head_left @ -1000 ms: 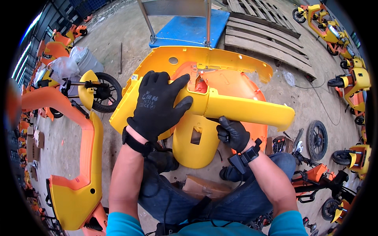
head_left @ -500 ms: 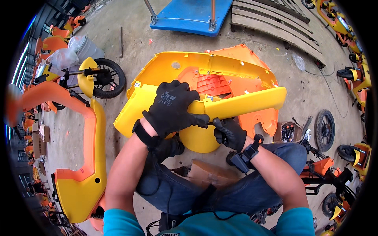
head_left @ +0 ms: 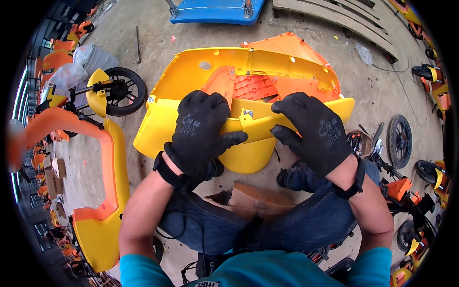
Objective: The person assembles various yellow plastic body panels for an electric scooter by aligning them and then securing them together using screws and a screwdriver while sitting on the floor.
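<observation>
The right hand (head_left: 313, 131) has come up from under the yellow cover (head_left: 191, 115) and now lies on top, beside the left hand (head_left: 201, 131).

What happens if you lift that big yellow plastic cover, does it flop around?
Probably stiff: the yellow cover keeps its moulded curve under the left hand and right hand. Likely light for its size, being a thin hollow shell. Its width may make it awkward.

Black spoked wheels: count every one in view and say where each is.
4, perhaps more hidden at the dark rim: one wheel left of the yellow body panel, one lying flat right of the right hand, two at the right edge.
</observation>
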